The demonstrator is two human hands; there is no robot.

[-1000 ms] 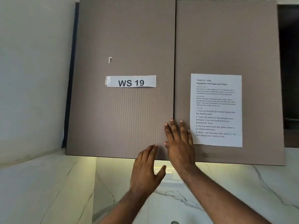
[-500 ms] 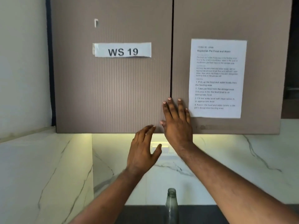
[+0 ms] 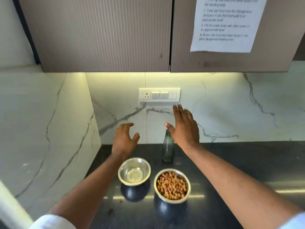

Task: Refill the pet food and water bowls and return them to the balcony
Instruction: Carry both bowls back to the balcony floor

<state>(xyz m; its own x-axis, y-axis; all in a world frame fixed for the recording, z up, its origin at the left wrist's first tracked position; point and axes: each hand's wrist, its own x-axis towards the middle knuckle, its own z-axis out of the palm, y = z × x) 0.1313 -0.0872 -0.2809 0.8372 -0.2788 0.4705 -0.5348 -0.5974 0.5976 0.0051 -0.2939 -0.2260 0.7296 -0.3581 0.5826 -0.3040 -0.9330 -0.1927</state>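
Note:
Two steel bowls stand side by side on the black counter (image 3: 247,162). The left bowl (image 3: 134,171) holds no kibble; whether it has water in it I cannot tell. The right bowl (image 3: 172,185) is full of brown kibble. Behind them a dark glass bottle (image 3: 168,149) stands upright. My left hand (image 3: 124,139) hovers above the counter behind the left bowl, fingers apart and holding nothing. My right hand (image 3: 184,126) is spread in the air just above and right of the bottle's neck, its thumb near the bottle top.
Closed ribbed cabinet doors (image 3: 102,33) hang overhead, with a printed task sheet (image 3: 226,23) on the right door. A switch and socket panel (image 3: 159,95) sits on the marble backsplash. A marble side wall (image 3: 49,123) closes the left side.
Both hands have dropped from the cabinet doors to above the counter. The view has tilted down, and both bowls and the whole bottle have come into view.

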